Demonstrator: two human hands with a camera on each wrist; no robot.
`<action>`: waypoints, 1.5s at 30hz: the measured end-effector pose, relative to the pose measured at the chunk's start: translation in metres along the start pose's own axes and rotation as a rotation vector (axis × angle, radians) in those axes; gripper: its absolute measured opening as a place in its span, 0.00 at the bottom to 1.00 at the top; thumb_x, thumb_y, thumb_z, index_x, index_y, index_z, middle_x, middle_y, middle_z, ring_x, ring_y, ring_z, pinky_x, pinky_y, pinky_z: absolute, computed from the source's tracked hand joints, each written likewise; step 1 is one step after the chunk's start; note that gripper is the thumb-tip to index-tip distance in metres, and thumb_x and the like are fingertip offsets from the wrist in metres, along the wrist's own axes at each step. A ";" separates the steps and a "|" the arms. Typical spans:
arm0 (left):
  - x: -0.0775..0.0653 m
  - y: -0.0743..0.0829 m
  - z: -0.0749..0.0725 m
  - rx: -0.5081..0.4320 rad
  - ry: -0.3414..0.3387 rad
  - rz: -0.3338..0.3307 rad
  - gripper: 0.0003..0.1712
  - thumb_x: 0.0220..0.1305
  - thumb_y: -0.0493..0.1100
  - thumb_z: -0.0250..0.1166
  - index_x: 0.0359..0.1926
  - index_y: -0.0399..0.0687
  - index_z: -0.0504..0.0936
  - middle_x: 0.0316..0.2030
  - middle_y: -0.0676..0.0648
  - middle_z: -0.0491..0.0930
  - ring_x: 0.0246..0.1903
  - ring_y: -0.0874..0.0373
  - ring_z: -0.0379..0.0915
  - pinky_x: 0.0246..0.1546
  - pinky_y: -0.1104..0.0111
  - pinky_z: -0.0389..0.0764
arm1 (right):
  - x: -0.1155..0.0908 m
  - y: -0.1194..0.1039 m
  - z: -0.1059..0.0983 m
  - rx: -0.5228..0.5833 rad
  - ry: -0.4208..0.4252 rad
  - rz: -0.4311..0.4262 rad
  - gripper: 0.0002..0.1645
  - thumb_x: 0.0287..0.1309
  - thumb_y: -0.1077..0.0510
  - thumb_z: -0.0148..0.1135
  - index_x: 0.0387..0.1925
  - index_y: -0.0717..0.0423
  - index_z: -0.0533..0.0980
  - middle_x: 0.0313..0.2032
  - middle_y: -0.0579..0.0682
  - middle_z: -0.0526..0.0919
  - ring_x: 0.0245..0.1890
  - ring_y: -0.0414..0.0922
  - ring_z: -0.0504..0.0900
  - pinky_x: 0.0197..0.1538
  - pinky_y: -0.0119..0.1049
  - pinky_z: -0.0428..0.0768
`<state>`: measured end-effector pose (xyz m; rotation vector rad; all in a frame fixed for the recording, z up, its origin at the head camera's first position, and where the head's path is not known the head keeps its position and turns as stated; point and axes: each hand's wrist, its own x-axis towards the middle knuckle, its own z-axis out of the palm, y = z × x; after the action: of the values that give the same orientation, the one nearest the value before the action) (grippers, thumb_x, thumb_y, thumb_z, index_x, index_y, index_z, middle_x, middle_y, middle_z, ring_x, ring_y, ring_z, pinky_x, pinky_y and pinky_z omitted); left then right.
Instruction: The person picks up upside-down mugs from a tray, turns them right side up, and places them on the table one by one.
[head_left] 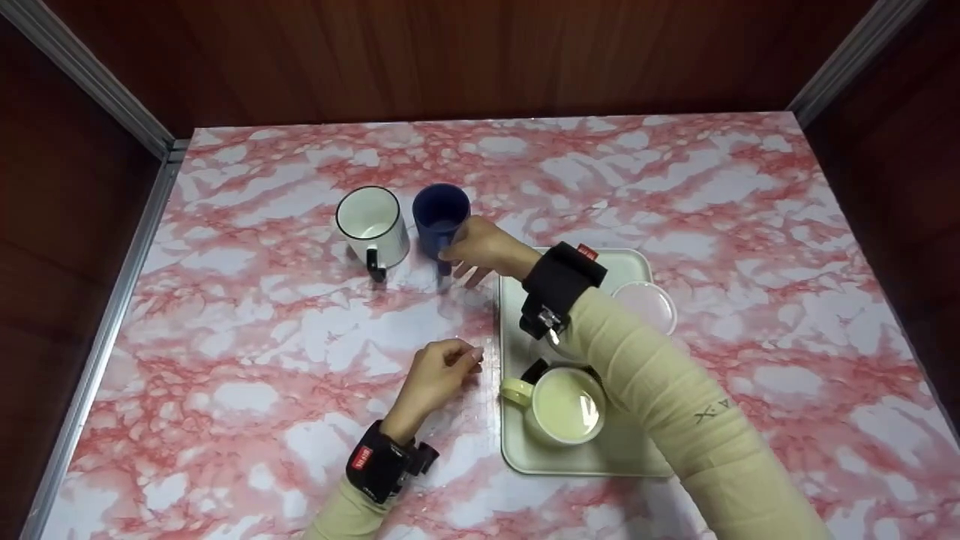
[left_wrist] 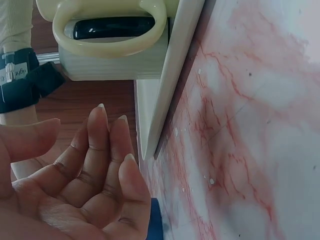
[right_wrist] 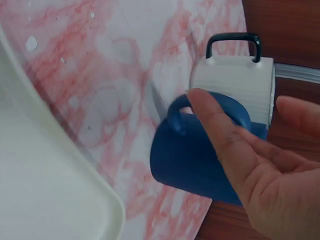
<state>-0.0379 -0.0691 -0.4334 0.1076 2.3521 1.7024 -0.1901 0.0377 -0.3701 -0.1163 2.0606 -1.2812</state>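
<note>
A dark blue mug (head_left: 441,206) stands on the table with its handle (right_wrist: 230,107) towards my right hand (head_left: 480,246). In the right wrist view one finger of that hand overlaps the handle, while the thumb is held well apart, not curled round it. My left hand (head_left: 439,375) hovers near the tray's left edge, its fingers loosely bent and nothing in them. Beside the blue mug is a white mug (head_left: 371,217) with a black rim and black handle. On the pale tray (head_left: 525,461) sits a yellow mug (head_left: 566,405), handle pointing left.
Farther back on the tray is a pinkish-white cup (head_left: 645,306), partly covered by my right sleeve (head_left: 660,375). Another white mug (left_wrist: 117,62) with a black handle shows behind the yellow mug's handle. Dark wooden panels (head_left: 480,60) border the red-and-white marbled table (head_left: 262,337).
</note>
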 end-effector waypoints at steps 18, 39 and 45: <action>0.001 -0.002 0.001 -0.016 0.003 -0.026 0.12 0.63 0.39 0.58 0.32 0.32 0.79 0.25 0.44 0.80 0.30 0.43 0.77 0.31 0.63 0.78 | -0.057 0.000 -0.069 -0.023 0.016 -0.267 0.13 0.62 0.62 0.52 0.42 0.68 0.75 0.34 0.63 0.81 0.30 0.48 0.82 0.37 0.38 0.80; 0.001 -0.006 0.001 0.024 0.007 -0.002 0.13 0.63 0.41 0.58 0.32 0.33 0.80 0.25 0.45 0.81 0.31 0.45 0.78 0.29 0.67 0.74 | -0.145 0.048 -0.136 -0.010 0.206 -0.500 0.16 0.61 0.58 0.56 0.44 0.66 0.77 0.33 0.54 0.83 0.33 0.45 0.82 0.40 0.34 0.79; 0.002 -0.008 0.000 0.025 0.006 -0.002 0.12 0.63 0.40 0.57 0.33 0.33 0.80 0.26 0.44 0.81 0.31 0.45 0.78 0.31 0.66 0.76 | -0.166 0.067 -0.144 -0.091 0.304 -0.458 0.17 0.60 0.56 0.57 0.45 0.66 0.76 0.29 0.52 0.83 0.28 0.43 0.80 0.37 0.31 0.78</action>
<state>-0.0390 -0.0717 -0.4409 0.1050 2.3773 1.6748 -0.1330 0.2496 -0.3015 -0.4852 2.4468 -1.5501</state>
